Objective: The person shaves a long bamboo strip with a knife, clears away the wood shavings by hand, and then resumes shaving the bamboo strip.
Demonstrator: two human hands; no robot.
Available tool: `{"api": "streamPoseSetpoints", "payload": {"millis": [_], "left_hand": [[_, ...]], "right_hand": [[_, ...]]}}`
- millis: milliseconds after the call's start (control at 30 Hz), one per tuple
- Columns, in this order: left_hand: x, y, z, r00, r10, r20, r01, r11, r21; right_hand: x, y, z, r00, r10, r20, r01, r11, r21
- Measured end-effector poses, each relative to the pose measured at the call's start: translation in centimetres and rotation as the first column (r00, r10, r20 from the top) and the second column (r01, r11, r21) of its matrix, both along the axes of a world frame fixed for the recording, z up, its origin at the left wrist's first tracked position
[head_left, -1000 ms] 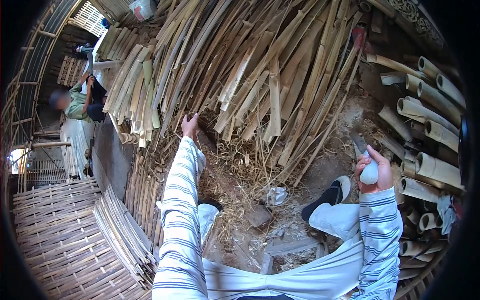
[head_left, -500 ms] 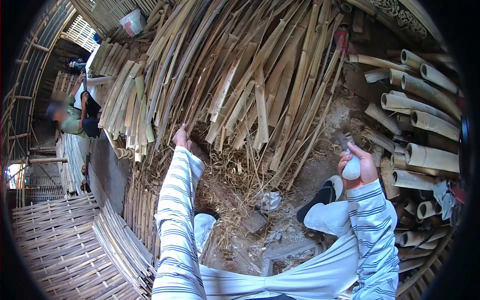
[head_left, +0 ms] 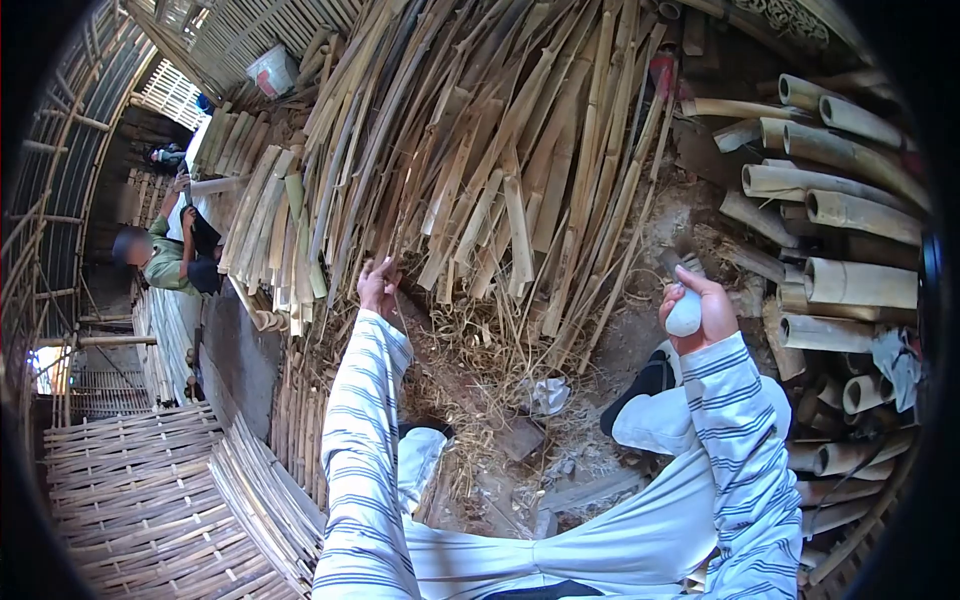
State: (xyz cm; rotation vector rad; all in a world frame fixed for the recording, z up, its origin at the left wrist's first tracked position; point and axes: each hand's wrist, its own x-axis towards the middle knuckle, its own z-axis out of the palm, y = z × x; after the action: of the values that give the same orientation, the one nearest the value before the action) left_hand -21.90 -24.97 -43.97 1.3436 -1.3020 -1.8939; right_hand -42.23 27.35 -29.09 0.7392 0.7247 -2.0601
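Note:
My left hand (head_left: 378,287) is at the near end of the heap of split bamboo, its fingers closed around a thin bamboo strip (head_left: 403,205) that runs away from me. The strip's end is partly hidden by the fingers. On the right, my right hand (head_left: 708,308) grips a knife by its pale, rounded handle (head_left: 684,315). Its dark blade (head_left: 675,258) points away from me and is blurred. Many split bamboo lengths (head_left: 515,215) fan out between and beyond both hands.
Cut bamboo poles (head_left: 862,218) are stacked at the right. Curly shavings (head_left: 480,350) and a crumpled white wrapper (head_left: 548,396) lie on the ground by my feet. A woven bamboo panel (head_left: 130,500) is at lower left. Another person (head_left: 165,262) sits at far left; a white bucket (head_left: 272,72) stands behind.
My left hand has shifted slightly right and nearer, its fingers turned differently. My right hand has moved a little left with the knife. The whole view has shifted slightly.

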Motion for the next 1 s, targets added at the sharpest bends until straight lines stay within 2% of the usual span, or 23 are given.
{"api": "streamPoseSetpoints", "payload": {"millis": [67,100,133,200,233,267,333,400,433,467,533,567,600,700,800,933,1000], "left_hand": [[-0.6,0.4,0.2,0.993,0.111,-0.031,-0.112,0.993,-0.024],[-0.5,0.1,0.1,0.998,0.058,0.000,-0.058,0.998,-0.033],[-1.2,0.6,-1.4,0.987,0.160,-0.020,-0.161,0.969,-0.187],[-1.5,2.1,-2.3,0.916,0.156,0.369,0.050,0.869,-0.492],[-1.7,2.9,-1.6,0.894,0.115,0.434,0.180,0.794,-0.580],[-2.0,4.4,-1.3,0.834,0.151,0.531,0.274,0.721,-0.636],[-2.8,5.3,-1.0,0.758,0.148,0.635,0.358,0.719,-0.595],[-3.8,8.0,-0.9,0.572,0.503,0.648,0.447,0.471,-0.760],[-4.0,8.1,-0.8,0.600,0.467,0.650,0.489,0.430,-0.759],[-4.5,7.9,-0.8,0.688,0.277,0.671,0.480,0.519,-0.707],[-5.7,6.6,-1.9,0.798,-0.117,0.591,0.508,0.659,-0.554],[-6.2,6.7,-2.7,0.731,-0.048,0.681,0.605,0.509,-0.613],[-6.8,7.0,-2.3,0.683,-0.118,0.721,0.646,0.558,-0.520],[-8.5,7.5,-2.4,0.740,-0.099,0.666,0.537,0.683,-0.496],[-9.5,7.6,-2.4,0.768,-0.137,0.626,0.495,0.747,-0.444],[-9.6,8.0,-2.2,0.782,-0.077,0.619,0.431,0.784,-0.447],[-9.4,8.5,-2.0,0.753,-0.055,0.656,0.475,0.735,-0.484]], "right_hand": [[0.1,0.3,0.3,1.000,-0.003,0.006,0.003,1.000,-0.004],[0.1,0.4,0.4,1.000,-0.015,0.012,0.015,1.000,-0.007],[0.0,0.5,0.3,1.000,-0.021,0.020,0.021,1.000,0.002],[0.0,0.6,0.2,0.999,-0.033,0.036,0.033,0.999,0.017],[-0.1,0.5,0.1,0.999,-0.033,0.028,0.032,0.999,0.011],[-0.1,0.5,0.1,0.999,-0.032,0.020,0.032,0.999,0.005],[-0.2,0.6,0.0,1.000,-0.021,0.005,0.021,1.000,0.007],[-0.2,0.5,0.0,1.000,-0.009,-0.010,0.009,1.000,0.018],[-0.3,0.6,-0.1,1.000,-0.012,-0.008,0.012,1.000,0.008],[-0.3,0.6,-0.1,1.000,-0.014,-0.006,0.014,1.000,-0.002],[-0.2,0.6,-0.2,1.000,-0.018,0.008,0.018,1.000,-0.017],[-0.2,0.5,-0.3,1.000,-0.017,0.018,0.018,1.000,-0.020],[-0.3,0.4,-0.2,1.000,-0.018,0.025,0.019,1.000,-0.023],[-0.1,0.0,0.5,1.000,-0.004,0.006,0.004,1.000,0.010],[-0.1,-0.1,0.3,1.000,0.007,0.001,-0.007,1.000,-0.006],[-0.1,-0.1,0.4,1.000,0.007,0.004,-0.007,1.000,-0.006],[-0.1,-0.1,0.6,1.000,0.005,-0.009,-0.005,1.000,0.009]]}}
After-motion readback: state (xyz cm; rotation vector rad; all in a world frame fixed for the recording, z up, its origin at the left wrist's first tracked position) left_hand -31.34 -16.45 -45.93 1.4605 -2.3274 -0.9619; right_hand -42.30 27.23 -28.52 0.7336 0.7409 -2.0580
